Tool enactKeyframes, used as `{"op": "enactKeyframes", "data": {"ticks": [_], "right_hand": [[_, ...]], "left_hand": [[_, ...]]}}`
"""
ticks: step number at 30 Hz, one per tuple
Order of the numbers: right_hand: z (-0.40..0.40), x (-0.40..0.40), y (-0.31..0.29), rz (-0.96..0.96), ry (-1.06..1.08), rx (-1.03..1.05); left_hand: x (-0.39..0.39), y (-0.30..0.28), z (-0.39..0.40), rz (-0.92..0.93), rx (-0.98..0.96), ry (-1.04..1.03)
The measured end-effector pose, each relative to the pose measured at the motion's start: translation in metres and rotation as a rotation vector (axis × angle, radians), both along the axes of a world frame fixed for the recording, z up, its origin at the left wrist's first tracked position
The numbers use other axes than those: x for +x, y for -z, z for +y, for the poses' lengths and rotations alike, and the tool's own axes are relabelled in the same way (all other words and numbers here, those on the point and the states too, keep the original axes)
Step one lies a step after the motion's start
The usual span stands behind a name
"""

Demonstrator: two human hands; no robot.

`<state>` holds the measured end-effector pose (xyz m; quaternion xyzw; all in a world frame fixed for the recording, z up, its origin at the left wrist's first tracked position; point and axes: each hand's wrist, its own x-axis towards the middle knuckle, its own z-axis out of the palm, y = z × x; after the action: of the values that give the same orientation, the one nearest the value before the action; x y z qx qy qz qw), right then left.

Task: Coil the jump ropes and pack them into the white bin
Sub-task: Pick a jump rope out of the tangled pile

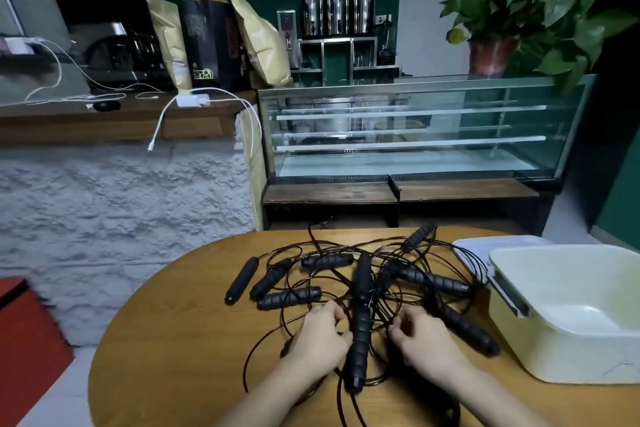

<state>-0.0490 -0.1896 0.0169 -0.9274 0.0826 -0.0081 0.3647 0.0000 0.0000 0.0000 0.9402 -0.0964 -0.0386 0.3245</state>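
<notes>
A tangle of black jump ropes [349, 274] lies on the round wooden table [180, 333], with several black foam handles spread among thin dark cords. One long handle [360, 343] points toward me between my hands. My left hand [320, 340] rests on the cords just left of that handle, fingers curled on a cord. My right hand [420, 340] sits just right of it, fingers pinching cords. The white bin [571, 350] stands empty at the table's right edge.
The bin's white lid [474, 250] lies behind the bin, under some cord loops. Beyond the table stand a glass display case [415, 128], a wooden bench [329, 192] and a rough white counter wall [121, 204]. A red object [24, 340] is on the floor to the left.
</notes>
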Motion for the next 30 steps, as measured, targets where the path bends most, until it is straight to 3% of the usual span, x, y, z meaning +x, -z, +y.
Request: {"op": "enactKeyframes", "data": {"ticks": [6, 12, 19, 22, 25, 28, 30], "right_hand": [[0.006, 0.035, 0.011, -0.026, 0.011, -0.048], [0.014, 0.077, 0.005, -0.081, 0.096, -0.098], [0.031, 0.128, 0.006, 0.134, 0.161, -0.251], [0.021, 0.139, 0.006, 0.155, 0.203, -0.044], [0.009, 0.136, -0.005, 0.085, 0.250, 0.329], [0.001, 0.113, -0.027, 0.019, 0.185, 0.737], [0.001, 0.087, -0.048, -0.081, 0.099, 0.802]], "left_hand": [[0.012, 0.013, -0.007, 0.126, 0.047, -0.016], [0.006, 0.022, -0.017, 0.089, 0.157, 0.059], [0.007, 0.023, -0.012, 0.124, 0.112, 0.044], [0.007, 0.019, -0.004, 0.100, 0.110, 0.033], [0.011, 0.011, 0.004, 0.094, 0.043, -0.017], [0.013, -0.004, 0.006, 0.060, -0.111, -0.061], [0.012, -0.019, 0.004, 0.036, -0.285, -0.084]]}}
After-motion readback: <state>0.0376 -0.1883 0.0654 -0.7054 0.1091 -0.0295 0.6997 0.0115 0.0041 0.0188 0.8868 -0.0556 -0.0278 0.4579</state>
